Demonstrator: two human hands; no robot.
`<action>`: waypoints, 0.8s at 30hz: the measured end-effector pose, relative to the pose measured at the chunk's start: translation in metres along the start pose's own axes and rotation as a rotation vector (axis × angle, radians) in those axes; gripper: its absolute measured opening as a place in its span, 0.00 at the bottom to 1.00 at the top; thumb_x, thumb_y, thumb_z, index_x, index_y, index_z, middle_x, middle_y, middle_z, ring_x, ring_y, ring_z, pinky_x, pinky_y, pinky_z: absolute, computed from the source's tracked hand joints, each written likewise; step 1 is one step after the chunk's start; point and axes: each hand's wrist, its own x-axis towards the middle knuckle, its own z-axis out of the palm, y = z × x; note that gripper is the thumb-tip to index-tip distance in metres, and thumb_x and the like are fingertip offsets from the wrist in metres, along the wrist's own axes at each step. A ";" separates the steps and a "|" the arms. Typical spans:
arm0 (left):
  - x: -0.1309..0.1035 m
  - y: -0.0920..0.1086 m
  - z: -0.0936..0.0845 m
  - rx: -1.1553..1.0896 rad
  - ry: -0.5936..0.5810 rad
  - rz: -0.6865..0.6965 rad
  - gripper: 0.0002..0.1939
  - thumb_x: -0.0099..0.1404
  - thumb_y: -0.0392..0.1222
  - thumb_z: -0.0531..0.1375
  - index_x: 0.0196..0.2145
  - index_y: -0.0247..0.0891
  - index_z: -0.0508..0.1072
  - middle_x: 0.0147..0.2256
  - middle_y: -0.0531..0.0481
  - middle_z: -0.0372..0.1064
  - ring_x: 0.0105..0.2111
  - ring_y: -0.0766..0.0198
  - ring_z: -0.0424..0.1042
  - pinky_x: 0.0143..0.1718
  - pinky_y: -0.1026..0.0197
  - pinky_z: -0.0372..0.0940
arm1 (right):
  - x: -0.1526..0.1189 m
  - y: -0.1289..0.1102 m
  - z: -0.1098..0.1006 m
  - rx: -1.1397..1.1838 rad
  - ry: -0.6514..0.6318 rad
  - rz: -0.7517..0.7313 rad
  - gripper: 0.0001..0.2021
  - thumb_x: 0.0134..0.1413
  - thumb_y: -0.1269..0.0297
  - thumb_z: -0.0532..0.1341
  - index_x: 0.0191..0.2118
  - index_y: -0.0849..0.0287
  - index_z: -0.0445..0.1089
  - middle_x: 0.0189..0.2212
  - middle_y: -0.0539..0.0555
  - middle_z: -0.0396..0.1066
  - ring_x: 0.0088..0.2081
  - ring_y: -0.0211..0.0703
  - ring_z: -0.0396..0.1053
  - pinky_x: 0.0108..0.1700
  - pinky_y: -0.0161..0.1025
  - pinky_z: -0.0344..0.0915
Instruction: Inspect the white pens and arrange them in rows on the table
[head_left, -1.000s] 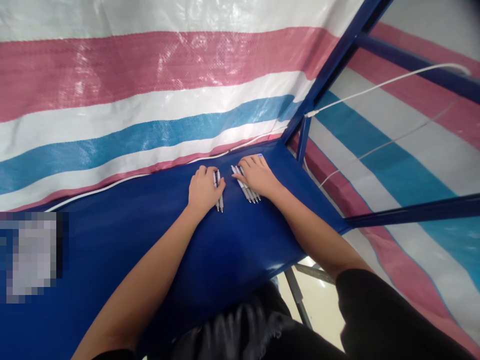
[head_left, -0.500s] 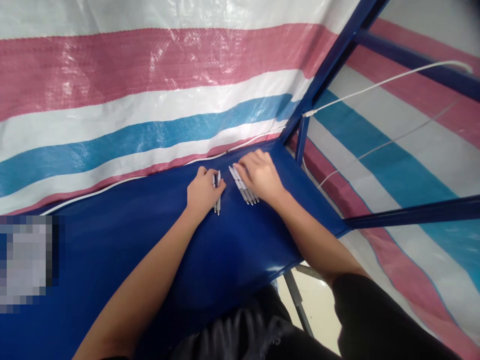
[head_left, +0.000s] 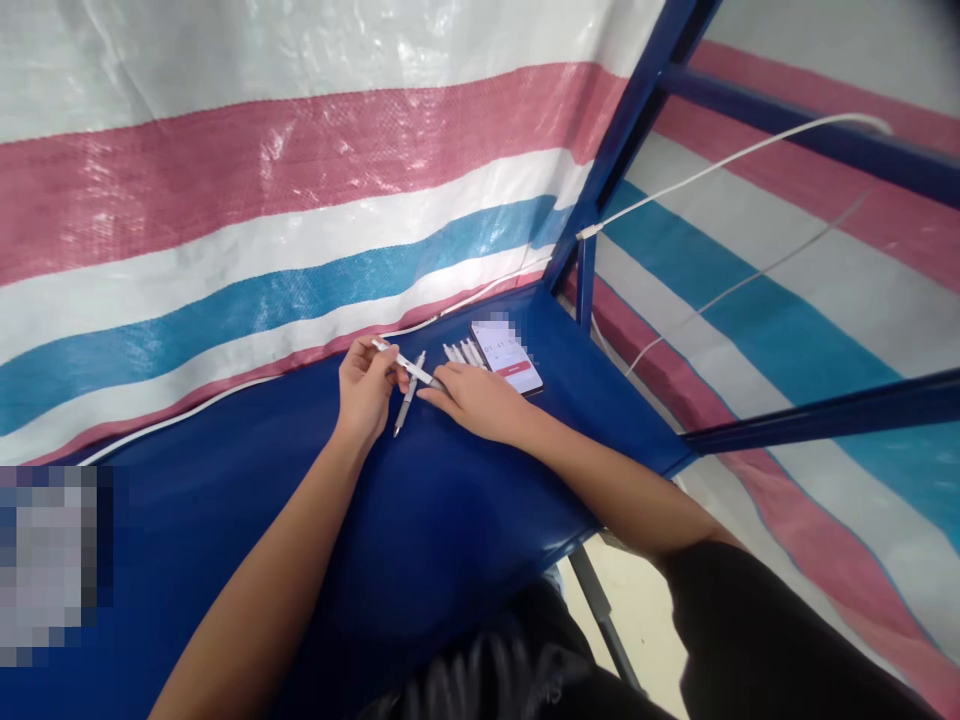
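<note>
Between my two hands a white pen with a grey grip [head_left: 412, 371] is held slantwise above the table. My left hand [head_left: 367, 388] pinches its upper end with thumb and fingers. My right hand [head_left: 474, 398] is closed around its lower grey end, so the tip is hidden. Beneath it a second pen [head_left: 405, 410] lies on the blue tabletop, near the left fingertips. Several more white pens [head_left: 463, 352] lie side by side just beyond my right hand, which covers their lower parts.
A phone [head_left: 510, 360] with a lit screen lies right of the row of pens. The blue table [head_left: 450, 510] ends at a striped sheet [head_left: 300, 280]. Blue frame bars [head_left: 585, 280] and a white cable [head_left: 720, 165] stand at the right.
My right hand has moved left and down from the row of pens, uncovering the phone. Both hands now hold one pen tilted between them, with one pen lying below.
</note>
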 end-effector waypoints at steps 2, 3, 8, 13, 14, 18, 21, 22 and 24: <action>0.001 0.003 -0.005 -0.039 -0.083 -0.039 0.15 0.61 0.47 0.76 0.41 0.41 0.77 0.30 0.55 0.74 0.24 0.68 0.73 0.24 0.66 0.68 | 0.003 0.005 -0.001 0.172 -0.028 0.008 0.18 0.83 0.54 0.55 0.37 0.57 0.66 0.34 0.53 0.72 0.37 0.44 0.69 0.41 0.40 0.58; 0.002 0.004 -0.007 -0.038 -0.126 -0.050 0.17 0.62 0.49 0.76 0.43 0.41 0.79 0.33 0.52 0.77 0.28 0.66 0.76 0.28 0.65 0.71 | 0.004 0.007 -0.001 0.294 -0.055 0.004 0.21 0.83 0.53 0.54 0.34 0.56 0.63 0.31 0.51 0.69 0.34 0.42 0.67 0.39 0.39 0.58; 0.002 0.005 -0.020 0.134 -0.262 0.000 0.22 0.69 0.62 0.71 0.46 0.41 0.82 0.44 0.43 0.84 0.45 0.54 0.83 0.51 0.51 0.77 | 0.009 0.026 -0.005 0.924 -0.334 -0.012 0.26 0.82 0.47 0.51 0.29 0.52 0.54 0.20 0.41 0.50 0.21 0.34 0.47 0.25 0.35 0.48; 0.001 0.003 -0.028 0.821 -0.520 0.290 0.18 0.76 0.58 0.63 0.49 0.44 0.84 0.51 0.41 0.84 0.54 0.45 0.78 0.63 0.39 0.69 | 0.010 0.042 -0.018 1.018 -0.229 0.065 0.26 0.78 0.46 0.57 0.28 0.53 0.53 0.20 0.40 0.46 0.21 0.32 0.41 0.22 0.33 0.39; 0.000 0.002 -0.028 0.939 -0.537 0.351 0.15 0.76 0.55 0.62 0.45 0.44 0.85 0.50 0.41 0.84 0.53 0.45 0.77 0.62 0.39 0.68 | 0.010 0.043 -0.021 1.012 -0.203 0.094 0.26 0.79 0.48 0.57 0.28 0.53 0.53 0.20 0.40 0.45 0.21 0.32 0.39 0.22 0.33 0.38; -0.006 -0.006 -0.025 1.168 -0.405 0.403 0.12 0.75 0.46 0.60 0.43 0.43 0.84 0.41 0.41 0.78 0.45 0.48 0.75 0.51 0.47 0.71 | 0.008 0.041 -0.030 0.985 -0.306 0.163 0.19 0.78 0.63 0.50 0.29 0.54 0.55 0.20 0.41 0.44 0.21 0.34 0.38 0.22 0.33 0.37; -0.008 -0.009 -0.025 1.185 -0.346 0.380 0.10 0.74 0.45 0.61 0.44 0.43 0.83 0.36 0.45 0.74 0.43 0.50 0.75 0.45 0.52 0.70 | 0.006 0.041 -0.030 0.950 -0.369 0.128 0.18 0.78 0.65 0.50 0.30 0.54 0.56 0.21 0.41 0.46 0.22 0.34 0.40 0.22 0.32 0.40; -0.009 -0.009 -0.025 1.165 -0.332 0.368 0.10 0.73 0.45 0.61 0.44 0.43 0.83 0.35 0.46 0.74 0.40 0.52 0.75 0.44 0.53 0.70 | 0.006 0.042 -0.030 0.936 -0.363 0.111 0.19 0.79 0.63 0.51 0.30 0.54 0.57 0.22 0.41 0.47 0.22 0.33 0.41 0.22 0.32 0.41; -0.008 -0.008 -0.027 1.076 -0.262 0.317 0.10 0.72 0.44 0.61 0.45 0.42 0.83 0.32 0.49 0.74 0.33 0.56 0.74 0.39 0.56 0.68 | 0.007 0.045 -0.027 0.913 -0.317 0.071 0.20 0.80 0.58 0.53 0.30 0.54 0.56 0.22 0.41 0.48 0.22 0.33 0.42 0.23 0.32 0.42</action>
